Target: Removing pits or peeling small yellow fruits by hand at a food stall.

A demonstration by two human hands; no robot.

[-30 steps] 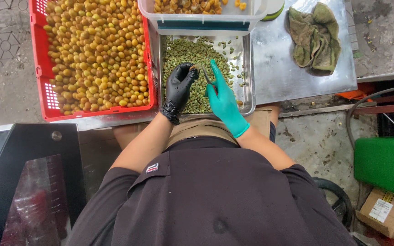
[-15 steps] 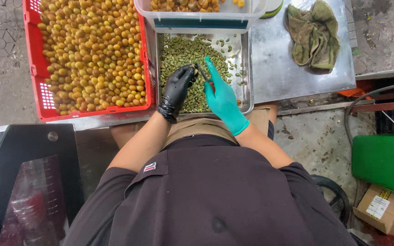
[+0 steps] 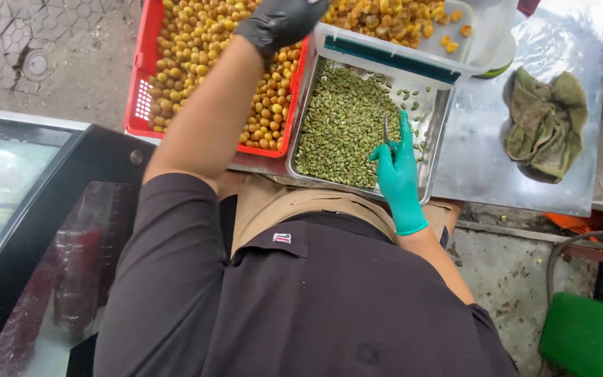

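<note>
Left hand (image 3: 280,22) in black glove, curled above the red crate (image 3: 141,105) of yellow fruit (image 3: 197,56), cannot tell whether anything held. Right hand (image 3: 397,164) in teal glove over the metal tray (image 3: 441,115) of green pieces (image 3: 343,126), thumb and forefinger pinching a thin metal tool (image 3: 386,130), other fingers raised. Clear tub (image 3: 392,49) of peeled fruit resting over tray's far edge, green rag (image 3: 544,122) on steel table (image 3: 483,167) to the right.

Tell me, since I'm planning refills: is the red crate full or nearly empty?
Full where visible: the red crate is heaped with yellow-orange fruits; its far end is out of frame.
</note>
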